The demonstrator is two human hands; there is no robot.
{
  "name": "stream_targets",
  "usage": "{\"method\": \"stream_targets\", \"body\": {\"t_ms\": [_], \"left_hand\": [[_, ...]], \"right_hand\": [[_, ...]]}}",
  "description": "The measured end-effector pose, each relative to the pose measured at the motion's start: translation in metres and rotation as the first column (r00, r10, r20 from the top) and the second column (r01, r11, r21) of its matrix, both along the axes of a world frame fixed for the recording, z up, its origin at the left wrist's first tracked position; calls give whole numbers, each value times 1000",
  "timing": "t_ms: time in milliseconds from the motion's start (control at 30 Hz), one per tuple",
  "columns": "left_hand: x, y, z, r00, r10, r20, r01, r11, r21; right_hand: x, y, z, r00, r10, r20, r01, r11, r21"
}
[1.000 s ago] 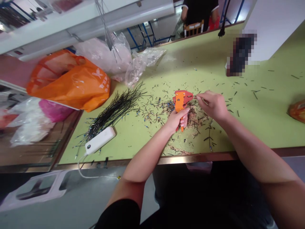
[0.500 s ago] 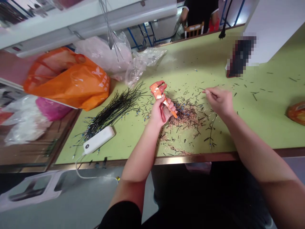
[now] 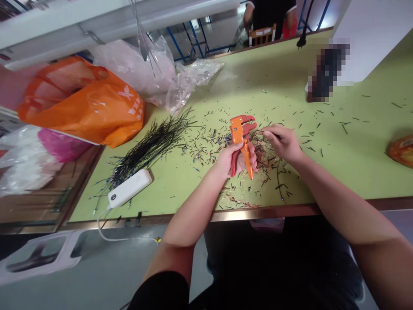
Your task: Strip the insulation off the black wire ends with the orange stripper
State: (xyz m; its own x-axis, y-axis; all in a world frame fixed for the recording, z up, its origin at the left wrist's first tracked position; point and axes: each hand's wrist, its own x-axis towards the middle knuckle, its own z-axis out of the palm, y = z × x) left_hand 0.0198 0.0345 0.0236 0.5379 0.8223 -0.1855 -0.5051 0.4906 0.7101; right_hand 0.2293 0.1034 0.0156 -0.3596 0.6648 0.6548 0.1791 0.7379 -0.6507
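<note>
My left hand (image 3: 234,158) is wrapped round the handles of an orange wire stripper (image 3: 241,132), which stands upright over a pile of stripped wire bits (image 3: 263,157) on the green table (image 3: 180,185). My right hand (image 3: 282,141) is closed in a pinch right beside the stripper's jaws; it seems to hold a thin dark wire, too small to be sure. A bundle of black wires (image 3: 151,146) lies to the left.
A white power bank (image 3: 129,193) with a cable lies near the front edge. Orange bag (image 3: 87,105) and clear plastic bags (image 3: 155,73) sit at the back left. Another person (image 3: 269,13) stands beyond the far edge. An orange packet (image 3: 402,150) lies at right.
My left hand swung the stripper out to the left and brought it back to the middle, upright. My right hand drew away to the right, then returned to the jaws.
</note>
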Motion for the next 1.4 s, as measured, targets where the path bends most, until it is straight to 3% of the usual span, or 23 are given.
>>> {"method": "stream_targets", "body": {"t_ms": [167, 367, 567, 800, 1400], "left_hand": [[4, -3, -2, 997, -82, 13, 82, 995, 57], [8, -5, -6, 982, -182, -50, 188, 972, 142], [8, -6, -6, 990, -139, 1, 138, 982, 129], [7, -3, -10, 990, -131, -43, 135, 982, 133], [17, -8, 9, 996, -26, -87, 40, 987, 156]], "right_hand": [[-4, -1, -4, 991, 125, 53, -128, 990, 63], [-4, 1, -14, 986, 137, 92, -145, 985, 88], [-2, 0, -11, 979, 178, 98, -183, 982, 41], [-1, -2, -10, 981, 128, 145, -140, 987, 74], [-3, -8, -2, 978, 87, 190, -111, 986, 121]]}}
